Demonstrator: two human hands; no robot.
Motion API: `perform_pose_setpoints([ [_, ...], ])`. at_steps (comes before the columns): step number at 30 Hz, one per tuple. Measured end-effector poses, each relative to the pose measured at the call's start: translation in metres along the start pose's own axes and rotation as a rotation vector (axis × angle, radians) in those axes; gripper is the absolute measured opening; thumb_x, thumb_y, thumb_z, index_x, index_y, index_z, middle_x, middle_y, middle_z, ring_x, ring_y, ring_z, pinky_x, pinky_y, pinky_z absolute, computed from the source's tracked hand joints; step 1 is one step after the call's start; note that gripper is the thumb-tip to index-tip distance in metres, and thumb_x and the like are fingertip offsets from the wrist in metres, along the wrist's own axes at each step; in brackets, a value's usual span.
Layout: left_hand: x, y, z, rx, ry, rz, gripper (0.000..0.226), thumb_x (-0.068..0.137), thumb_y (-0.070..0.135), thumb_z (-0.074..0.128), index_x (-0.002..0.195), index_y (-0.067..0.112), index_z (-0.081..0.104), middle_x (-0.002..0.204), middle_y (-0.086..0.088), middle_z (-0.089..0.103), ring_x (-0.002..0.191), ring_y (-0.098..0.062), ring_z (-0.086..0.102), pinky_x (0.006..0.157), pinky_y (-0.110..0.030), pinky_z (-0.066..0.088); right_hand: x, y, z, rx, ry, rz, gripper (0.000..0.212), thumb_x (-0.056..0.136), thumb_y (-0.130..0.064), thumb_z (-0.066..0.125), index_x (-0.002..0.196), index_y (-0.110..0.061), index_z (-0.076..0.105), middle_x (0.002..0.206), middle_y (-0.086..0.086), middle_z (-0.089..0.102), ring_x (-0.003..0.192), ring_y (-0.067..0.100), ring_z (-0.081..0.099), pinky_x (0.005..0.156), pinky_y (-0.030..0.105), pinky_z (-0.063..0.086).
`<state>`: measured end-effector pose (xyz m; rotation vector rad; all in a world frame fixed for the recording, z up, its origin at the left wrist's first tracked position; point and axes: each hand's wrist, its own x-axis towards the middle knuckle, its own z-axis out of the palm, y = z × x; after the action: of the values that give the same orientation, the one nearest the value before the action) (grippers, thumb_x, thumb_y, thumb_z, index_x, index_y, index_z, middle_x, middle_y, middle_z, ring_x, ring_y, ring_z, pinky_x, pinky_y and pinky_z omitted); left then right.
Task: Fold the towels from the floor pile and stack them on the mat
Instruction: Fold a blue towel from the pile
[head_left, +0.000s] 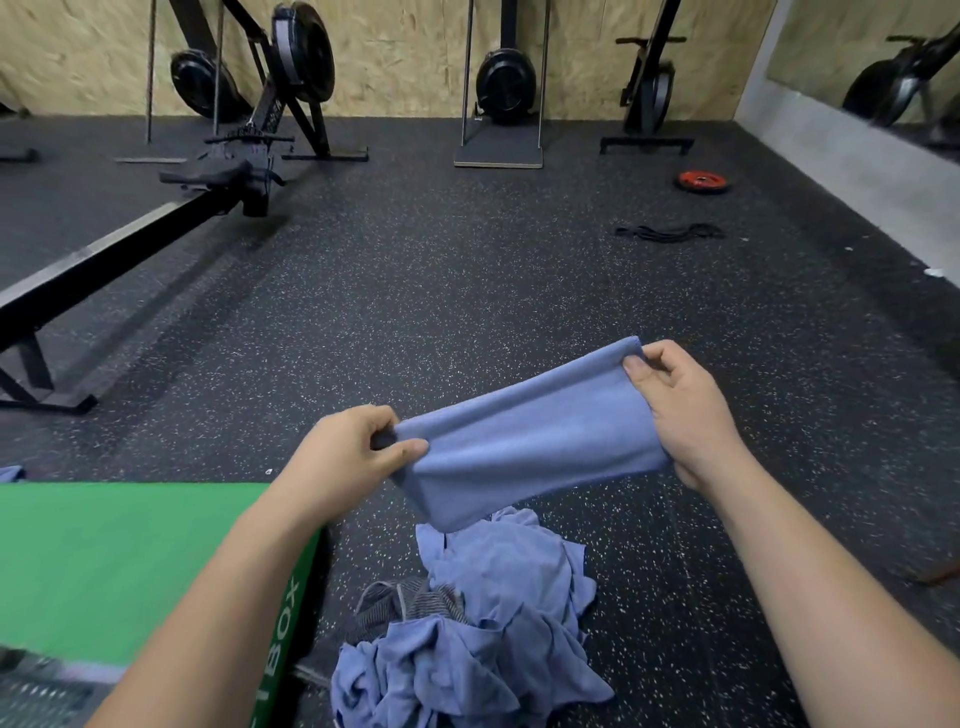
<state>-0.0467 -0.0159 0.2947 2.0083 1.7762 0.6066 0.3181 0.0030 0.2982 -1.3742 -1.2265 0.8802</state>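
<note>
One folded towel (530, 441) stretches between left hand (358, 457) and right hand (680, 410), both pinching its ends.

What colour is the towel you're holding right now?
Plain blue-grey cloth towel, no pattern; clear in the head view.

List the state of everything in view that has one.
towel: folded over, held stretched in the air above the pile.
left hand: pinch grip on the towel's left end.
right hand: pinch grip on the towel's right end.
pile: crumpled, unfolded, on the floor.
mat: flat, left of the pile.
weight plate: flat on the floor.
</note>
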Motion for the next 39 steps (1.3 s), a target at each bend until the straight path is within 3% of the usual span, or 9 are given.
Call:
perform_pose_setpoints([
  [4,0.000,-0.003,0.014,-0.263,0.019,-0.091,0.038,0.087,0.042,0.087,0.075,0.016,0.062,0.092,-0.008,0.061,0.078,-0.020,0.060,0.068,-0.037,0.045,-0.005,-0.010,0.002,-0.021,0.032,-0.079,0.023,0.103,-0.047,0.060,0.096,-0.025,0.062,0.080,0.006,0.060,0.076,0.019,0.048,0.072,0.041,0.040],
  [9,0.002,0.000,0.022,-0.799,-0.086,-0.254,0.026,0.097,0.021,0.080,0.093,0.014,0.055,0.084,-0.005,0.064,0.081,-0.019,0.059,0.074,-0.038,0.055,-0.006,-0.019,-0.001,-0.008,0.076,-0.141,0.018,0.109,-0.035,0.061,0.097,-0.022,0.062,0.076,-0.003,0.052,0.074,0.016,0.042,0.071,0.038,0.034],
  [15,0.014,0.019,0.018,-1.219,-0.003,-0.377,0.033,0.098,0.012,0.076,0.126,0.021,0.060,0.104,-0.002,0.074,0.085,-0.019,0.067,0.077,-0.041,0.054,-0.005,-0.024,-0.006,-0.027,0.151,-0.108,0.031,0.102,-0.056,0.058,0.097,-0.026,0.060,0.076,0.004,0.055,0.073,0.021,0.045,0.071,0.042,0.039],
  [20,0.017,0.036,0.017,-1.355,-0.080,-0.568,0.017,0.095,0.024,0.079,0.110,0.018,0.072,0.092,0.001,0.076,0.084,-0.016,0.068,0.086,-0.037,0.054,-0.008,-0.027,-0.005,-0.106,0.192,-0.143,0.022,0.110,-0.041,0.058,0.094,-0.026,0.058,0.075,0.018,0.054,0.068,0.016,0.043,0.066,0.038,0.036],
  [24,0.023,0.041,0.020,-1.323,0.093,-0.481,0.016,0.101,0.042,0.072,0.096,0.028,0.066,0.079,0.006,0.069,0.080,-0.018,0.059,0.079,-0.039,0.046,-0.011,-0.034,-0.004,-0.188,0.241,-0.147,0.021,0.110,-0.039,0.058,0.095,-0.024,0.058,0.071,0.009,0.052,0.063,0.011,0.039,0.062,0.038,0.034],
  [29,0.028,0.054,0.032,-0.803,0.473,-0.211,0.020,0.107,0.045,0.063,0.097,0.028,0.064,0.083,0.009,0.067,0.074,-0.010,0.053,0.071,-0.035,0.042,-0.021,-0.038,-0.009,-0.222,0.270,-0.146,0.019,0.110,-0.040,0.057,0.096,-0.028,0.058,0.080,0.006,0.062,0.066,0.010,0.047,0.063,0.036,0.039],
  [33,0.025,0.070,0.034,-0.602,0.474,-0.213,0.009,0.106,0.043,0.064,0.107,0.033,0.063,0.093,0.016,0.069,0.081,0.005,0.059,0.071,-0.021,0.043,-0.023,-0.036,-0.023,-0.222,0.303,-0.134,0.019,0.110,-0.040,0.057,0.095,-0.028,0.059,0.082,0.006,0.063,0.068,0.011,0.049,0.065,0.037,0.040],
  [35,0.023,0.069,0.037,-0.610,0.453,-0.263,0.020,0.101,0.043,0.072,0.117,0.036,0.063,0.101,0.016,0.068,0.089,0.004,0.062,0.073,-0.021,0.043,-0.023,-0.034,-0.025,-0.217,0.319,-0.118,0.020,0.109,-0.040,0.058,0.094,-0.027,0.059,0.078,0.002,0.062,0.067,0.011,0.048,0.063,0.037,0.039],
  [39,0.018,0.065,0.047,-0.831,0.314,-0.415,0.052,0.076,0.058,0.088,0.116,0.035,0.065,0.102,-0.001,0.076,0.098,-0.023,0.075,0.085,-0.047,0.060,-0.030,-0.032,-0.008,-0.207,0.295,-0.071,0.021,0.105,-0.037,0.064,0.089,-0.024,0.059,0.066,-0.011,0.057,0.060,0.006,0.046,0.061,0.033,0.037],
])
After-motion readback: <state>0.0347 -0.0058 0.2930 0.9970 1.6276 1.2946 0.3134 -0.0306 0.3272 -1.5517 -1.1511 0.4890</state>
